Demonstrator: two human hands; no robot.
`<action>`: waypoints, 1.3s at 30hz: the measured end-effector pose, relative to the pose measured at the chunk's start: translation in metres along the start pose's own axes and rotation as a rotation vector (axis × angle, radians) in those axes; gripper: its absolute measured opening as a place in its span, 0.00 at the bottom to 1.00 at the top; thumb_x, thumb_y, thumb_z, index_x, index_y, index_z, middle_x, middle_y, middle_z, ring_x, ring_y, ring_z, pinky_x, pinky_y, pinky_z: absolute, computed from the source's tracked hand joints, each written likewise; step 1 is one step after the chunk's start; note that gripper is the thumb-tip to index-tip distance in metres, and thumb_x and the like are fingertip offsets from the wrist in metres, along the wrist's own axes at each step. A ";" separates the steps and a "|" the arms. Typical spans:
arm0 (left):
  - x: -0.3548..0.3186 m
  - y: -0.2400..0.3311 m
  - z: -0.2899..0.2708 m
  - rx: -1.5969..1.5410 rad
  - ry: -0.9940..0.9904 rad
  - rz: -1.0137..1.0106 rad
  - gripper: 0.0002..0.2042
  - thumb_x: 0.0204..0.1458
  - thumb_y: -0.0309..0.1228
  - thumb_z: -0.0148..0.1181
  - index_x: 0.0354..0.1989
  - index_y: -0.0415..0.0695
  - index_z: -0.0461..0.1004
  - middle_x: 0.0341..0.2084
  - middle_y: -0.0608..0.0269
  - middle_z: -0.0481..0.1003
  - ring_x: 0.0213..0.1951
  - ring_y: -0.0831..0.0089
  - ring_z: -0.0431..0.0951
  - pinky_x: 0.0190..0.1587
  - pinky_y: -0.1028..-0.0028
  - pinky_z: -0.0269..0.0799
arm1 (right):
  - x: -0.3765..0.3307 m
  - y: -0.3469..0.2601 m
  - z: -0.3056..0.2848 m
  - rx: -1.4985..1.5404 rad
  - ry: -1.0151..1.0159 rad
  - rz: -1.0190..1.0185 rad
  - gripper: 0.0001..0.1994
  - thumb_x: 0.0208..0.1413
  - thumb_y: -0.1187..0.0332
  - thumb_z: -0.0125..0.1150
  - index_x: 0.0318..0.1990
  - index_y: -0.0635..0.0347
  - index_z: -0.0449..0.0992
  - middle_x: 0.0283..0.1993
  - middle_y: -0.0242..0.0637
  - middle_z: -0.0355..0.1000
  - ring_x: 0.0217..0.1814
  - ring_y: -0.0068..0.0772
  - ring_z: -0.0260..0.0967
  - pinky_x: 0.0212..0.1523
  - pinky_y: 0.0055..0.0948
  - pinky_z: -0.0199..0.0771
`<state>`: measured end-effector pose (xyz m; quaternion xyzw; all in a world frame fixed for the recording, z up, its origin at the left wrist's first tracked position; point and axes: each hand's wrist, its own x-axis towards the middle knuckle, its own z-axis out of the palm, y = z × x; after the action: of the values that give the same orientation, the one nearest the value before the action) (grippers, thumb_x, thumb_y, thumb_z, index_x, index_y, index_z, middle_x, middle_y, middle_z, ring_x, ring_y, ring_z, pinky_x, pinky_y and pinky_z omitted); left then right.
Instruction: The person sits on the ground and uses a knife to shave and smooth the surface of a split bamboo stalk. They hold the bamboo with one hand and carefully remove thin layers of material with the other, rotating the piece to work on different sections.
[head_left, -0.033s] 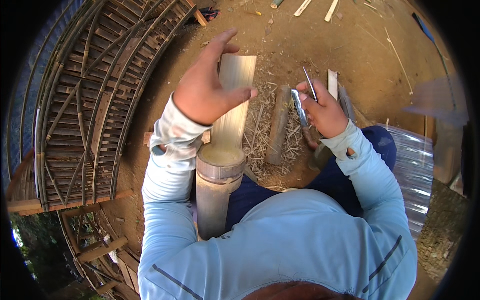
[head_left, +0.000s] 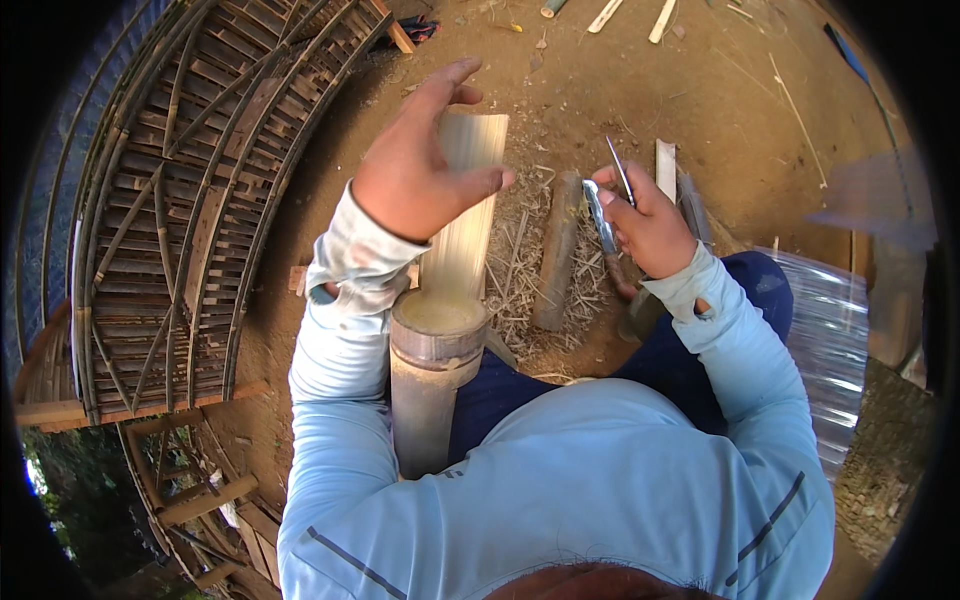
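Note:
A thick bamboo culm (head_left: 425, 405) lies along my left side. Its far part is cut down to an open half (head_left: 462, 225) with a pale, smooth inner face. My left hand (head_left: 420, 165) is open over this half, thumb and fingers spread either side of it; whether it touches cannot be told. My right hand (head_left: 650, 222) is closed round a knife, well to the right of the culm. A thin pointed blade (head_left: 620, 170) sticks up from the fingers, and a broader shiny metal piece (head_left: 599, 210) shows beside it. The grip is partly hidden.
Shavings (head_left: 515, 265) cover the ground between my legs, where a bamboo piece (head_left: 558, 255) lies. A slatted bamboo structure (head_left: 190, 200) stands at left. Clear corrugated sheeting (head_left: 820, 340) is at right. Split strips (head_left: 662, 20) lie on the far ground.
My left hand has shifted very slightly right, and the far end of the bamboo half a touch left and nearer. The right hand with the knife is unmoved.

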<state>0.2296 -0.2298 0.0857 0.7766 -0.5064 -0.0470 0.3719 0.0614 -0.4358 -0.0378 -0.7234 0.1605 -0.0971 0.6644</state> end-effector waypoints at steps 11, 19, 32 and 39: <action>0.024 -0.012 0.026 -0.367 -0.015 -0.113 0.10 0.53 0.33 0.70 0.34 0.39 0.81 0.24 0.68 0.78 0.30 0.82 0.74 0.36 0.78 0.69 | -0.006 0.002 -0.015 -0.027 -0.044 -0.005 0.12 0.68 0.65 0.55 0.52 0.60 0.71 0.38 0.28 0.67 0.39 0.19 0.62 0.42 0.23 0.64; 0.038 -0.020 0.022 -0.204 -0.042 0.067 0.11 0.58 0.33 0.66 0.28 0.39 0.80 0.23 0.68 0.76 0.30 0.81 0.73 0.36 0.78 0.66 | -0.011 0.003 -0.013 -0.067 -0.072 -0.007 0.11 0.68 0.65 0.55 0.51 0.61 0.72 0.41 0.31 0.69 0.45 0.23 0.64 0.50 0.25 0.65; -0.005 -0.014 0.026 -0.622 -0.022 -0.122 0.55 0.39 0.21 0.79 0.74 0.34 0.43 0.64 0.50 0.61 0.65 0.65 0.63 0.67 0.68 0.59 | -0.011 0.015 -0.013 -0.089 -0.080 -0.115 0.12 0.69 0.62 0.54 0.54 0.56 0.71 0.25 0.20 0.59 0.21 0.11 0.51 0.21 0.16 0.51; -0.033 -0.027 0.017 -0.224 -0.214 -0.051 0.71 0.29 0.38 0.87 0.75 0.35 0.33 0.68 0.40 0.58 0.68 0.59 0.60 0.70 0.66 0.55 | -0.011 0.009 -0.012 -0.127 -0.066 -0.054 0.13 0.66 0.62 0.58 0.51 0.61 0.73 0.37 0.30 0.70 0.41 0.23 0.65 0.47 0.26 0.66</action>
<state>0.2264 -0.2060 0.0467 0.7333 -0.5149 -0.1954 0.3989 0.0458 -0.4430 -0.0443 -0.7711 0.1247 -0.0808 0.6191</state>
